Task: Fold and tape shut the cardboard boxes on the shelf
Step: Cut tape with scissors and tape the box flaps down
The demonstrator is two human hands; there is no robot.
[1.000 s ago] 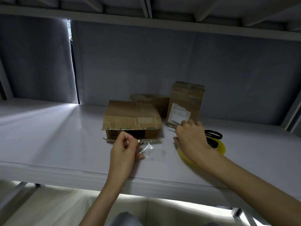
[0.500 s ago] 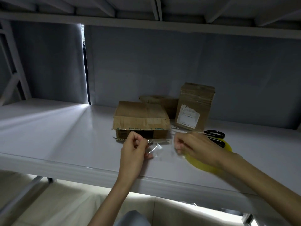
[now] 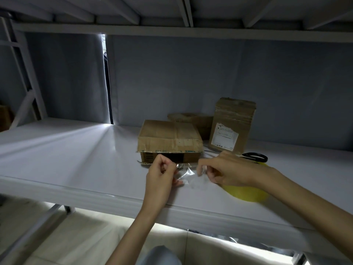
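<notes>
Clear tape strip [image 3: 186, 172] pinched between left hand [image 3: 162, 173] and right hand [image 3: 227, 170] grips, open cardboard box [image 3: 170, 144] just behind

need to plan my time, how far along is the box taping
Early on. The flat box at the front is folded down, but its near end is still open and dark. Both the left hand and right hand pinch a clear strip of tape before it. Two boxes behind remain; I can't tell if they're sealed.

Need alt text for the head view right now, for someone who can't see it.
Both hands pinch a strip of clear tape between them, left hand and right hand, in front of a flat cardboard box whose near side gapes open. Black scissors and a yellow tape roll lie on the white shelf.
</notes>
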